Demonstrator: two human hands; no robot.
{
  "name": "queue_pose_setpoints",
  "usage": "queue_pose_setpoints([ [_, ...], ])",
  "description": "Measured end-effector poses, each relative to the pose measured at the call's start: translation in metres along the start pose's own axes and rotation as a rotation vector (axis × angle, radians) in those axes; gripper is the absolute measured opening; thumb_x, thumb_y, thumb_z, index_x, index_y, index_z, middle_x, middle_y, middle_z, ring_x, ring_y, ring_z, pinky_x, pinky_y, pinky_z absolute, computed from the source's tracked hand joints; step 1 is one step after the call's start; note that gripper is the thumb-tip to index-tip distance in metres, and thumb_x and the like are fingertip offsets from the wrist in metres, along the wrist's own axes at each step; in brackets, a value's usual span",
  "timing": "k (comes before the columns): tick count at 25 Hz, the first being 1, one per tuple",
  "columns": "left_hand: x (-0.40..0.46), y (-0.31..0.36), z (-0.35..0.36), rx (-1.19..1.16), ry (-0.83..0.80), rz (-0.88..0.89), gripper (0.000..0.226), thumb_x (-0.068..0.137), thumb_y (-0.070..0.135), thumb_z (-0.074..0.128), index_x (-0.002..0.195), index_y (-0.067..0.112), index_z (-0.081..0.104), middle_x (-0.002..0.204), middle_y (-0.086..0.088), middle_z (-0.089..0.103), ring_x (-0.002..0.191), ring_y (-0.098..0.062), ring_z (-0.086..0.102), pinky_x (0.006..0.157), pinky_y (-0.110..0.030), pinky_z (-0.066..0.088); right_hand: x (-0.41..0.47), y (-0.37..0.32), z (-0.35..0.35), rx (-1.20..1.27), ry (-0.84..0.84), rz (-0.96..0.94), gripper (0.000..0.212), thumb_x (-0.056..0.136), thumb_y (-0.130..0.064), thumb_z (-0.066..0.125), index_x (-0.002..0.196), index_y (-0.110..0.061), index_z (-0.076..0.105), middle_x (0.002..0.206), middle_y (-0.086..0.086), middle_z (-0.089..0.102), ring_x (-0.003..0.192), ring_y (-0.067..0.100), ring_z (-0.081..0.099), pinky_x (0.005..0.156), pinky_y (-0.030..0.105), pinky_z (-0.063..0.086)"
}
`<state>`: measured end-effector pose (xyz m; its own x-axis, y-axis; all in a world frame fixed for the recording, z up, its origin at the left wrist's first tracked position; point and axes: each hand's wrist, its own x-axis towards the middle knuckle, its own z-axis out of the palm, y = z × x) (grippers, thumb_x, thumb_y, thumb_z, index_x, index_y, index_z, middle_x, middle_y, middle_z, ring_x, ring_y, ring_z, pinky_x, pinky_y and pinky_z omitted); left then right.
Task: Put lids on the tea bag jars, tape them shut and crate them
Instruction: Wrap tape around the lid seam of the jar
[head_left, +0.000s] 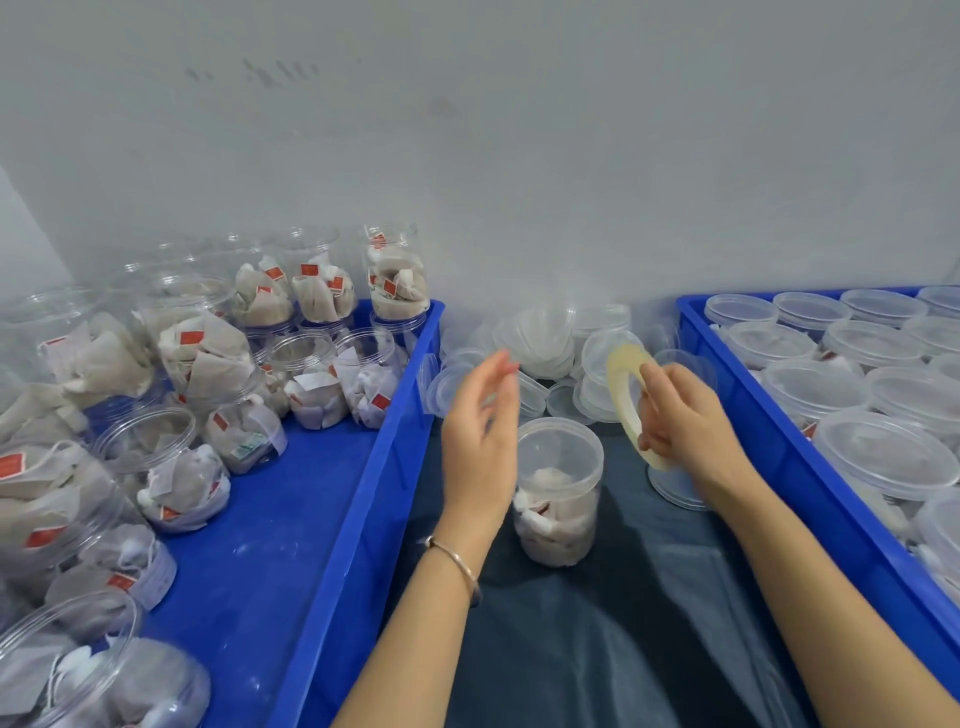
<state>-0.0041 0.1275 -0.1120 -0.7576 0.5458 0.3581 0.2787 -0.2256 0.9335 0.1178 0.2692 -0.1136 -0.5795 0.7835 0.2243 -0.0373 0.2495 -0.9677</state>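
A clear jar of tea bags (558, 493) with a lid on it stands upright on the dark cloth between two blue crates. My left hand (480, 431) hovers just left of it, fingers apart, holding nothing. My right hand (680, 415) grips a yellowish roll of clear tape (626, 395) up and to the right of the jar. A heap of loose clear lids (550, 348) lies behind the jar. The left blue crate (363, 499) holds several open jars of tea bags (202, 353). The right blue crate (779, 452) holds several lidded jars (883, 452).
A plain grey wall (519, 156) rises right behind the crates and lids. One clear lid (675, 488) lies on the cloth under my right wrist. The dark cloth (597, 649) fills the gap between the crates. A thin bracelet (460, 564) circles my left wrist.
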Motion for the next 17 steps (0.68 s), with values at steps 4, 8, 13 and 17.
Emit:
queue_pose_setpoints([
  [4, 0.016, 0.035, 0.021, 0.171, -0.355, -0.026, 0.071, 0.089, 0.059, 0.035, 0.151, 0.025, 0.026, 0.154, 0.014, 0.029, 0.138, 0.007, 0.025, 0.111, -0.012, 0.019, -0.026, -0.032, 0.007, -0.112, -0.091, -0.331, 0.026, 0.087, -0.045, 0.048, 0.068, -0.027, 0.046, 0.046, -0.008, 0.04, 0.044, 0.003, 0.031, 0.045, 0.018, 0.028],
  [8, 0.011, 0.041, 0.023, 0.221, -0.429, 0.003, 0.057, 0.099, 0.044, 0.036, 0.149, 0.016, 0.032, 0.152, 0.005, 0.037, 0.137, 0.002, 0.03, 0.113, -0.016, 0.023, -0.041, -0.036, 0.011, -0.369, -0.067, -0.512, 0.031, 0.088, -0.042, 0.049, 0.079, -0.013, 0.049, 0.042, -0.012, 0.042, 0.038, 0.009, 0.035, 0.045, 0.015, 0.025],
  [13, 0.0, 0.041, 0.02, 0.252, -0.248, 0.087, 0.045, 0.1, 0.034, 0.046, 0.137, 0.011, 0.05, 0.137, 0.001, 0.055, 0.12, 0.005, 0.046, 0.1, -0.004, 0.034, -0.046, -0.035, 0.015, -0.541, 0.009, -0.575, 0.03, 0.084, -0.033, 0.055, 0.083, -0.003, 0.054, 0.046, -0.02, 0.04, 0.037, 0.004, 0.036, 0.048, 0.018, 0.024],
  [17, 0.012, 0.045, 0.01, -0.045, -0.146, -0.065, 0.026, 0.092, 0.023, 0.063, 0.11, 0.006, 0.07, 0.098, 0.001, 0.074, 0.09, -0.003, 0.069, 0.081, -0.016, 0.053, -0.051, -0.039, 0.01, -0.457, -0.035, -0.65, 0.036, 0.082, -0.04, 0.05, 0.08, -0.005, 0.054, 0.045, -0.024, 0.038, 0.04, 0.002, 0.037, 0.047, 0.008, 0.025],
])
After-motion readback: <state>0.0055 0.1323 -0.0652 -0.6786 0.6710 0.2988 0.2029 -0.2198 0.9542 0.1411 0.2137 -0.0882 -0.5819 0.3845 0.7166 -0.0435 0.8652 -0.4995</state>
